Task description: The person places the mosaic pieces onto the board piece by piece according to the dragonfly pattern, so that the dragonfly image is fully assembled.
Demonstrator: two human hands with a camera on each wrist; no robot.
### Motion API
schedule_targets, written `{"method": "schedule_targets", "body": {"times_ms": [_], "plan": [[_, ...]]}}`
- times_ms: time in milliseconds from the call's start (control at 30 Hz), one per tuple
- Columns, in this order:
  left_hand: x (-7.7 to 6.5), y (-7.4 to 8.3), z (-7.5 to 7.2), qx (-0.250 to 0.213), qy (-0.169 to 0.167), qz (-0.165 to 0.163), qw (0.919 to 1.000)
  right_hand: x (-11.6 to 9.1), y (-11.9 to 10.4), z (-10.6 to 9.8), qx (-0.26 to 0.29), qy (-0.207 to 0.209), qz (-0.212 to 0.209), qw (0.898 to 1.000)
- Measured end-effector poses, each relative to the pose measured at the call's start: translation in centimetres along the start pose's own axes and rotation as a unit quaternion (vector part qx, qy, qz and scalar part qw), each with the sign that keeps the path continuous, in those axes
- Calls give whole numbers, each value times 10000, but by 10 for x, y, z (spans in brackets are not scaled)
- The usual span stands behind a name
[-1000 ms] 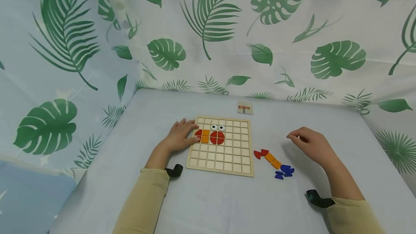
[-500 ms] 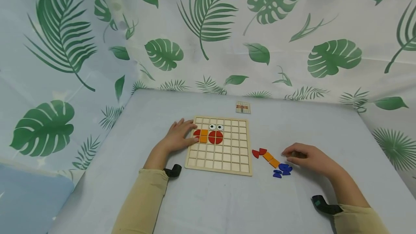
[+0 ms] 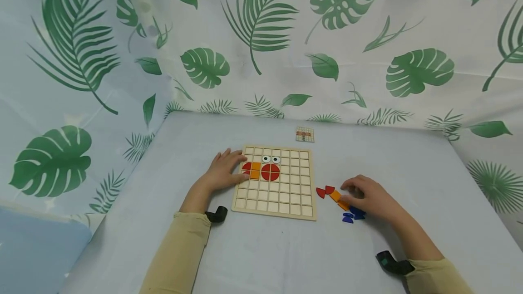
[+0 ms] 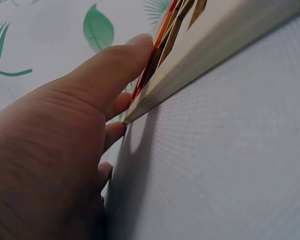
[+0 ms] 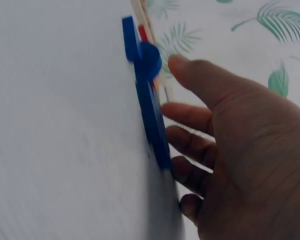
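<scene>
A wooden grid board [image 3: 314, 194] lies on the table, its left edge under my left hand [image 3: 222, 169]. The left thumb reaches onto the board, with the other fingers along the edge. Set in its cells are two eye tiles [image 3: 267, 159], a red disc of quarter tiles [image 3: 270, 172], orange square tiles [image 3: 255, 170] and red tiles [image 3: 247, 167] beside the left fingertips. My right hand [image 3: 369, 198], fingers loosely bent and apart, hovers over loose orange square tiles [image 3: 335, 195] and blue tiles [image 5: 154, 122]. Nothing shows between its fingers. Two loose red quarter tiles [image 3: 321, 193] lie nearer the board.
Behind the board lies a small picture card [image 3: 304, 134] with a grid pattern. A leaf-printed cloth [image 3: 282, 76] hangs at the back and sides of the white table [image 3: 261, 253]. Black wrist cameras [image 3: 217, 214] are strapped on both wrists.
My right hand has come down and moved left, from beside the loose tiles to over the orange and blue ones. The left hand keeps its place on the board.
</scene>
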State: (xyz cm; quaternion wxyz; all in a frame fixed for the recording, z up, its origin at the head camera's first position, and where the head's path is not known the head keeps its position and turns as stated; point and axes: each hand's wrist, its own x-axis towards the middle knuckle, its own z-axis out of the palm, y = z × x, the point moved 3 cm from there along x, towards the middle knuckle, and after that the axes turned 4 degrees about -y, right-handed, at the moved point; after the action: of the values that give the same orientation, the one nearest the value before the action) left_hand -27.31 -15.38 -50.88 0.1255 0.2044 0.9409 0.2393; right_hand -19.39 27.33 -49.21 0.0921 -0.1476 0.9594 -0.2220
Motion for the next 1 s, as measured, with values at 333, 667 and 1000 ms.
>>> {"method": "schedule_targets", "body": {"times_ms": [333, 667, 1000], "plan": [[1, -2, -1, 50, -17, 34, 10000, 4, -7, 7, -195, 180, 105, 9996], [3, -2, 0, 3, 7, 75, 10000, 3, -18, 5, -310, 234, 250, 9989], [2, 0, -1, 43, -8, 38, 10000, 4, -18, 9, -316, 188, 404, 9985]]}}
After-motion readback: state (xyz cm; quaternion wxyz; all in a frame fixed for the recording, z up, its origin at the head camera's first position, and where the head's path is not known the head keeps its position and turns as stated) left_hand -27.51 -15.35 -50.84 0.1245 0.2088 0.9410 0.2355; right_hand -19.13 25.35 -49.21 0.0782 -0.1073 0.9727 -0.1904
